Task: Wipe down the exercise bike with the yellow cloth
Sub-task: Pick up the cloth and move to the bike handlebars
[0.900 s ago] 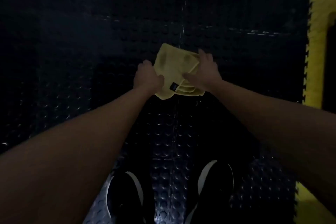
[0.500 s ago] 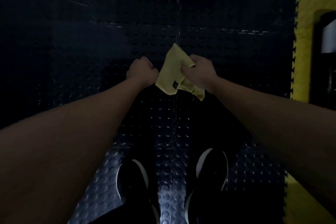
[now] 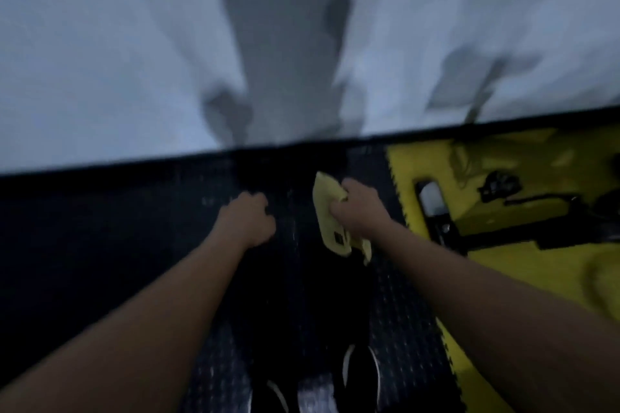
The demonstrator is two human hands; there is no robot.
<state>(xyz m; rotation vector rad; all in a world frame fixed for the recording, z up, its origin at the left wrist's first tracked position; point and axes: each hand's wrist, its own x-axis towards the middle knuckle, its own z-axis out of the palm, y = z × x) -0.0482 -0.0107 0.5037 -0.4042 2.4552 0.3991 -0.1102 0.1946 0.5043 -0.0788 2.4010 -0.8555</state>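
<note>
Yellow cloth (image 3: 330,214) bunched in right hand (image 3: 360,209), left hand (image 3: 248,220) fisted, empty, apart.

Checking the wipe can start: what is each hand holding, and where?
Right hand grips the yellow cloth, bunched around its middle. Left hand is fisted, apparently empty.

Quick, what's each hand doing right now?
Left hand: closed in a fist, nothing visible in it.
Right hand: closed, holding the yellow cloth.

Black studded floor mat (image 3: 100,245) meets yellow mat (image 3: 536,271) below pale wall (image 3: 100,43).
</note>
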